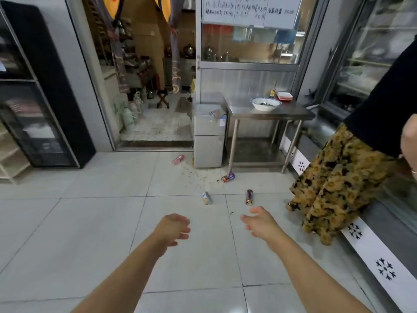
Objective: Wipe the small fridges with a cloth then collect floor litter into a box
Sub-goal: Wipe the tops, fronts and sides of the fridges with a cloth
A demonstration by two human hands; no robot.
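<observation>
Empty hands (174, 227) reach toward littered cans (207, 198).

Silver small fridge (208, 141), pink can (178, 159), yellow-black floral trousers (334, 181).

Small fridge (208, 136) left of table (270, 112); cans (207, 198) on floor before them.

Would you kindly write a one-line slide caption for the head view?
Both empty hands, left hand and right hand, reach toward cans littering the tiled floor before a small fridge.
</observation>
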